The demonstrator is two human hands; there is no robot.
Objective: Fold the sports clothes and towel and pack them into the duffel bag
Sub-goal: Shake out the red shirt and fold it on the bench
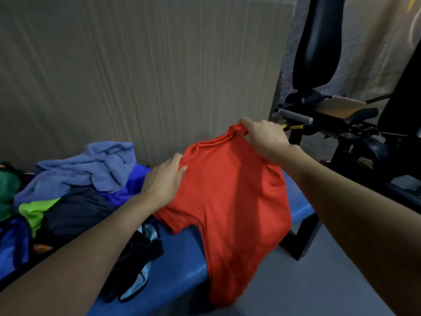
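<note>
red shirt (230,197); blue bench (182,254); grey-blue towel (91,169)

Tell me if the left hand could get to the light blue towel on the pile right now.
Probably yes, once freed: the left hand grips the red shirt, but the light blue towel lies uncovered atop the pile just to its left.

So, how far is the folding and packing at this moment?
Early stage. Nothing looks folded or packed yet, and no packed bag can be made out. In hand: the red shirt, gripped at its top by the right hand and at its side by the left hand, hanging over the blue bench. Left: the blue-grey towel and the crumpled clothes pile beside it.
</note>
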